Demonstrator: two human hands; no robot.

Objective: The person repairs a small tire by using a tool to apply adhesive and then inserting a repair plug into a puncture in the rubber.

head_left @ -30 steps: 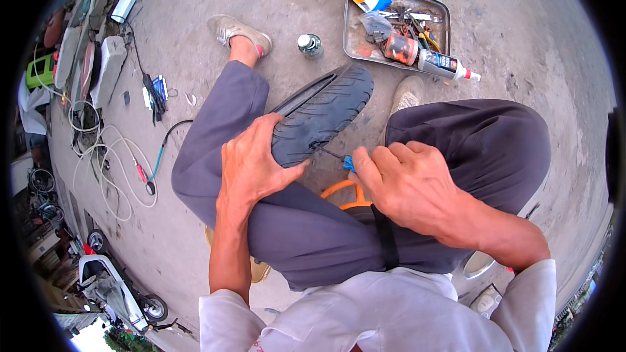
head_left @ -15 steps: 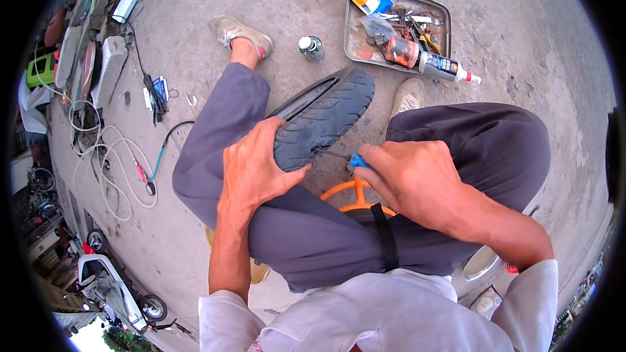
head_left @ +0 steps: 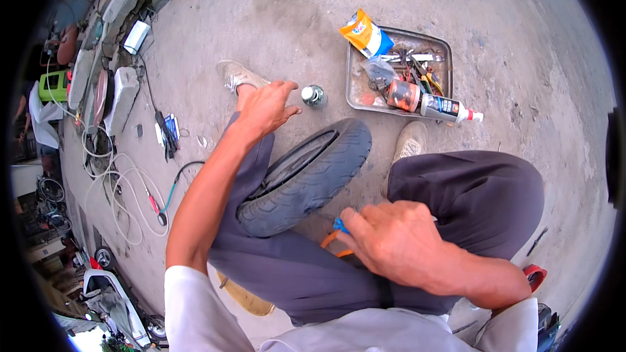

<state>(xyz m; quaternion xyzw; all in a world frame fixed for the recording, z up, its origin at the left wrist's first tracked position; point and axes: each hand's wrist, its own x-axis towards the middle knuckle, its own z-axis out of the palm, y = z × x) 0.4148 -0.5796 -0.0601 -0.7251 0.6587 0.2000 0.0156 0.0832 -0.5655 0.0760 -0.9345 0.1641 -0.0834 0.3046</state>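
Observation:
A black tyre leans against my left leg between my knees. My left hand is off the tyre, reaching over the far left shoe with fingers apart and holding nothing. Just right of its fingertips stands a small clear bottle with a white cap. My right hand is closed round a small blue-handled tool, right of the tyre's near end and apart from it. Only the blue handle end shows; its shaft cannot be made out.
A metal tray of tools, an orange and blue pouch and bottles lies beyond my right shoe. Looped hose and cables lie at left, near stone blocks. A scooter stands at lower left.
My left hand has let go of the tyre and moved up towards the bottle. The right hand has drawn the blue-handled tool away from the tyre. The view has shifted.

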